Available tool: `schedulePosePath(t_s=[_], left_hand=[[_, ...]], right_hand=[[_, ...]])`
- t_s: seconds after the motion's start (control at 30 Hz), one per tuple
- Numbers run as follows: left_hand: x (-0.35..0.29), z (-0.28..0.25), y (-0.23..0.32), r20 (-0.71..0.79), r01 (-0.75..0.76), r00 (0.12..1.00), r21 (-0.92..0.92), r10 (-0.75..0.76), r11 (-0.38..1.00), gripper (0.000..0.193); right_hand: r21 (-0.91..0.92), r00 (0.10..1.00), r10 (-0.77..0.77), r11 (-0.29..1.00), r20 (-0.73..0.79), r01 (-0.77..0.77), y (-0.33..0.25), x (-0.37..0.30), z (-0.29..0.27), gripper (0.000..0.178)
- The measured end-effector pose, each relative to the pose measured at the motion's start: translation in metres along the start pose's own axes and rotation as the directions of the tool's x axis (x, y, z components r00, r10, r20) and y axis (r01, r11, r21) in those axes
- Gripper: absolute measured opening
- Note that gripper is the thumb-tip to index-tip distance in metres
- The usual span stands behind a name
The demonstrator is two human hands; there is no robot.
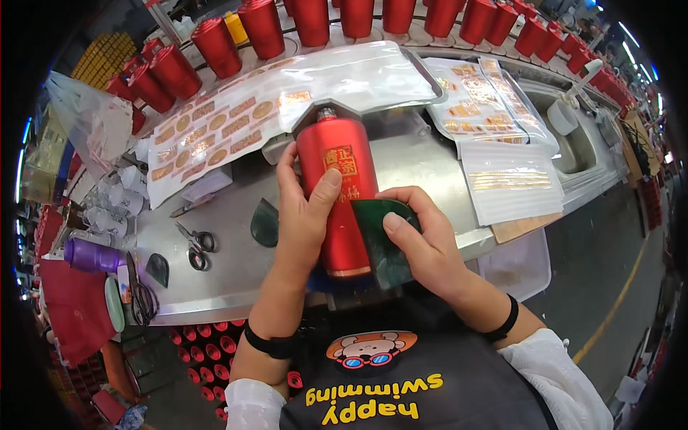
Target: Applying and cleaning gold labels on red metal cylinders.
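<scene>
A glossy red bottle (340,242) with gold characters on its front lies before me, its dark neck pointing away. My left hand (304,204) is wrapped round its left side, the thumb across the front near the gold lettering. Pinched between the thumb and fingers of my right hand (428,244) is a dark green flat scraper (381,247), its edge at the bottle's right side. Whether that edge presses on the surface, I cannot tell. Another dark green scraper (265,223) rests on the steel bench left of my left hand.
Beyond the bottle spreads a white sheet of gold decals (236,129); more decal sheets (469,100) lie right. Scissors (195,246), a third green scraper (158,269) and a purple container (93,255) are left. Red bottles (312,21) line the conveyor behind. A sink (577,150) is far right.
</scene>
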State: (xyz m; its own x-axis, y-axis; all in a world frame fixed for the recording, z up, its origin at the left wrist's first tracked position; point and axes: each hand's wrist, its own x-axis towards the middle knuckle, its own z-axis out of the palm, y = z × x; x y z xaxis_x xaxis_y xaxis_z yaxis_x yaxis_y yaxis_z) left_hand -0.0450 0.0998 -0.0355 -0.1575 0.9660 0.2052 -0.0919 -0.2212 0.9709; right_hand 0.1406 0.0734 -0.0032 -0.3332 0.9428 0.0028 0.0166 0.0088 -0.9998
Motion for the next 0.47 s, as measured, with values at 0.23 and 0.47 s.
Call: schedulePosePath(t_s=[0.23,0.47], left_hand=[[-0.0009,-0.0022,0.0044,0.065,0.013,0.998,-0.041,-0.01,0.999,0.088],[0.0005,-0.0045,0.0071,0.096,0.043,0.995,-0.043,-0.039,0.998,0.091]], right_hand=[[0.026,0.999,-0.053,0.998,0.005,0.053,0.0021,0.0014,0.0027,0.027],[0.073,0.999,-0.033,0.997,-0.011,0.034,0.003,-0.0009,0.0016,0.03]])
